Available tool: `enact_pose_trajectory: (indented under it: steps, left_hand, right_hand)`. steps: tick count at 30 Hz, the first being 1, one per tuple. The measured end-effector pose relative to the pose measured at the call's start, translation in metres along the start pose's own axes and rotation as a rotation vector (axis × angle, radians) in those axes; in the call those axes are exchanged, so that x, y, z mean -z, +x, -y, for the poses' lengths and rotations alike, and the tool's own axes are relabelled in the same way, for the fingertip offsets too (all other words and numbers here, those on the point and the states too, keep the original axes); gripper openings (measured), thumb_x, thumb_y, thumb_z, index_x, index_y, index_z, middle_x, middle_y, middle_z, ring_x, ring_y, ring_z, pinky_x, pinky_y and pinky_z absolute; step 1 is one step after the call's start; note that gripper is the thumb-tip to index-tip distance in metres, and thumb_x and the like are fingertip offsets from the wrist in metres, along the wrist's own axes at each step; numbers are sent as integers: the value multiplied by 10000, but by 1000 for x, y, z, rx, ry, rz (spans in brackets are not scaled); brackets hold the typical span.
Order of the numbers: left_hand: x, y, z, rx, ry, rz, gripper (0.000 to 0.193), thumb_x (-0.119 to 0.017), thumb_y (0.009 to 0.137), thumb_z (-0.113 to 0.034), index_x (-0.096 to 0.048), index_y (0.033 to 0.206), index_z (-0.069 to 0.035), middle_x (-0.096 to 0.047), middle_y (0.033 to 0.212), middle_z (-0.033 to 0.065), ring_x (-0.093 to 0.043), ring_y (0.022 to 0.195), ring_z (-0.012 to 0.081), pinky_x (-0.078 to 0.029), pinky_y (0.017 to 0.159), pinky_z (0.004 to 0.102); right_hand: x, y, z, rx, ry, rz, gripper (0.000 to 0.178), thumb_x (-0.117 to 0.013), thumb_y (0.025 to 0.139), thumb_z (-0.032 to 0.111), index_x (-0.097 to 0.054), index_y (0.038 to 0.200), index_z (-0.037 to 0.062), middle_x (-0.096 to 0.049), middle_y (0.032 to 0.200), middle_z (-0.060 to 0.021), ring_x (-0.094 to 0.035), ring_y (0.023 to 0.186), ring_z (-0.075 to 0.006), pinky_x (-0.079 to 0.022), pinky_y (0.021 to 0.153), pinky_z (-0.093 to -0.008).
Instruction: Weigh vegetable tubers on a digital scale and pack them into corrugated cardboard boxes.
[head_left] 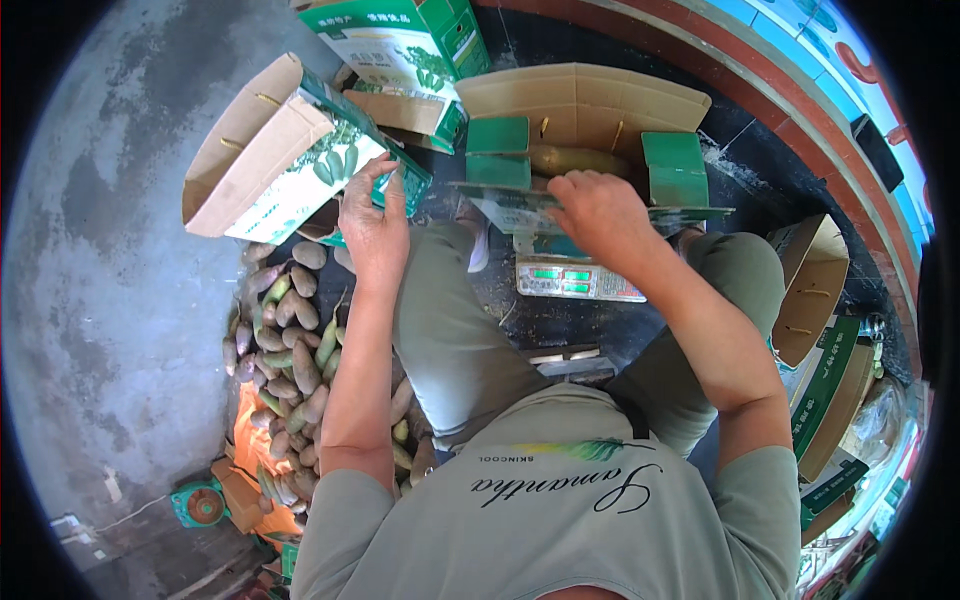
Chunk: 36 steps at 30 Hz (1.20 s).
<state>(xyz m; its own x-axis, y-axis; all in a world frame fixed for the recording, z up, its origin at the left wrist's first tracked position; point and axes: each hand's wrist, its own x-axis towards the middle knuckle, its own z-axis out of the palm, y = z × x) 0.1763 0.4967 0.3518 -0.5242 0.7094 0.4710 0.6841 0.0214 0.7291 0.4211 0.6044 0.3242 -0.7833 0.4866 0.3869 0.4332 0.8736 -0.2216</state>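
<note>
My left hand [376, 222] is closed at the edge of a green and white cardboard box [290, 160], which tilts over on the left with its brown flap up. My right hand [603, 210] grips the near flap [500, 205] of a second open carton [590, 95] in front of me. Inside that carton lies a long, pale brownish root vegetable [578, 161], partly hidden by the flap and my hand. Just below the carton, a scale [575, 280] shows a lit green display; the carton seems to stand on it.
A heap of brown and green root vegetables [290, 350] covers the floor at my left, partly over an orange sheet [250, 440]. Another green carton [400, 45] stands behind. More cartons [815, 285] line the right side by a clear plastic bag [878, 415]. A small teal device [200, 505] sits lower left.
</note>
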Motion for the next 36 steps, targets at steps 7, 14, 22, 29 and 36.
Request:
enact_pose_trajectory:
  steps: [7,14,22,29,36]
  left_hand:
    - [6,-4,3,-48,157,-30,178,-589,865,-162,-657,948,-19,-670,1057,151,-617,1005,313,-447,913,381]
    - [10,-7,7,54,131,-13,206,-600,880,-213,-666,937,-26,-682,1037,128,-638,959,283,-466,879,359]
    - [10,-8,13,96,30,-55,216,-601,890,-222,-680,962,-34,-692,944,114,-640,851,215,-477,825,317]
    - [7,-7,11,83,36,-79,204,-598,893,-204,-685,966,-34,-689,909,103,-625,822,182,-477,799,299]
    - [9,-8,8,130,11,-73,202,-601,892,-203,-689,959,-35,-685,870,89,-612,784,161,-479,771,288]
  right_hand:
    - [0,5,0,-48,73,-4,189,-679,777,172,-588,892,53,-599,789,-107,-612,766,-311,-494,660,-411]
    - [0,6,1,-47,100,-54,177,-649,814,206,-607,862,41,-631,805,-112,-628,779,-313,-504,666,-422]
    - [1,5,2,-51,85,-42,172,-649,815,207,-613,867,47,-632,802,-114,-630,777,-315,-505,672,-417]
    - [1,4,0,-43,98,-31,161,-646,820,169,-627,913,40,-646,868,-114,-629,802,-321,-501,674,-406]
    - [4,5,2,-50,83,-16,161,-649,817,166,-625,911,38,-647,875,-114,-630,801,-319,-502,672,-402]
